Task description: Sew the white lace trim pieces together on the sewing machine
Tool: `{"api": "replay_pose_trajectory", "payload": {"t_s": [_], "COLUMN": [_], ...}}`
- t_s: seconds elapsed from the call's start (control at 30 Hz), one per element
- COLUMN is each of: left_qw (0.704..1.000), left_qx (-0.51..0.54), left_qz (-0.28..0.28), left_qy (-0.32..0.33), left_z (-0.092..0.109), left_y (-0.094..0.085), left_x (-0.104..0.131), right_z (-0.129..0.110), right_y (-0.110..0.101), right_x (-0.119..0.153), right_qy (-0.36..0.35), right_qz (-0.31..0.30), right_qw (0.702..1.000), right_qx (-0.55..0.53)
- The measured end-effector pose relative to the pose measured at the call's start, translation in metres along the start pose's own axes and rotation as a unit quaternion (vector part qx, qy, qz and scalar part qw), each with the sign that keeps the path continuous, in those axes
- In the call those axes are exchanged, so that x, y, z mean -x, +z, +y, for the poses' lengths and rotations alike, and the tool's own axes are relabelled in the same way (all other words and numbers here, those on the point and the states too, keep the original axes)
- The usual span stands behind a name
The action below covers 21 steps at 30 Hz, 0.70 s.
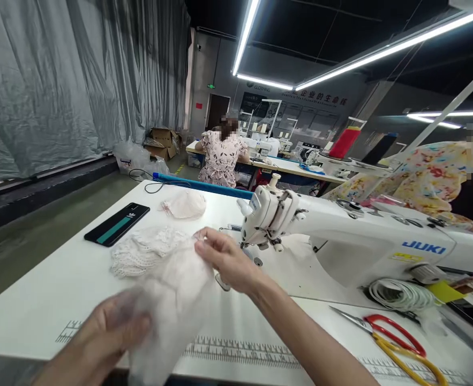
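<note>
A thin, pale piece of fabric (178,289) hangs between my two hands over the front of the white table. My right hand (224,257) pinches its upper corner, just left of the sewing machine's needle area. My left hand (118,327) is closed on its lower left side and smeared by motion. Behind the fabric lies a pile of white lace-edged pieces (140,249). Farther back rests another pale pink piece (186,205). The white sewing machine (340,220) stands to the right of my hands.
A dark phone (117,223) lies at the table's left. Scissors with red and yellow handles (397,340) and a coil of white tape (400,295) are at the right. A person (222,155) sits ahead; another, in floral fabric, is at the right.
</note>
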<state>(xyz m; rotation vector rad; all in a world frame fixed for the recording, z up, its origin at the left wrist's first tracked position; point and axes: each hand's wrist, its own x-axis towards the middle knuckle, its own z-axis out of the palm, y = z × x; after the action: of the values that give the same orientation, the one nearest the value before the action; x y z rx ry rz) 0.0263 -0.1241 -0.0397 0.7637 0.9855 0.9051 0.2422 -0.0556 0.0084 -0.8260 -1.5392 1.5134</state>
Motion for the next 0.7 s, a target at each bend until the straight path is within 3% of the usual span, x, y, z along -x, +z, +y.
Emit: {"api": "replay_pose_trajectory", "payload": {"t_s": [0.07,0.1,0.17,0.3,0.43,0.53,0.63,0.7], "left_qw": [0.999,0.995,0.989,0.978,0.953,0.911,0.857,0.822], "left_qx": [-0.014,-0.025,-0.054,-0.105,-0.212,-0.317,-0.423,-0.48], "left_qz": [0.035,0.047,0.024,0.073,0.147,0.204,0.219,0.206], "left_qy": [0.036,0.083,0.136,0.163,0.159,0.169,0.196,0.226], "left_z": [0.033,0.051,0.083,0.124,0.134,0.13,0.124,0.122], "left_y": [0.001,0.001,0.0,-0.002,-0.002,-0.005,-0.009,-0.009], "left_x": [-0.026,-0.042,-0.082,-0.169,-0.242,-0.279,-0.291,-0.281], "right_z": [0.005,0.008,0.014,0.033,0.055,0.072,0.083,0.084], "right_y": [-0.009,-0.015,-0.029,-0.063,-0.096,-0.111,-0.113,-0.108], "right_x": [-0.034,-0.052,-0.089,-0.162,-0.213,-0.233,-0.238,-0.233], "right_qy": [-0.009,-0.019,-0.035,-0.034,-0.002,0.029,0.049,0.034], "right_qz": [0.066,0.099,0.158,0.258,0.328,0.367,0.396,0.412], "right_qw": [0.998,0.995,0.986,0.961,0.927,0.897,0.868,0.851], "right_qx": [0.006,0.012,0.032,0.095,0.18,0.244,0.295,0.322]}}
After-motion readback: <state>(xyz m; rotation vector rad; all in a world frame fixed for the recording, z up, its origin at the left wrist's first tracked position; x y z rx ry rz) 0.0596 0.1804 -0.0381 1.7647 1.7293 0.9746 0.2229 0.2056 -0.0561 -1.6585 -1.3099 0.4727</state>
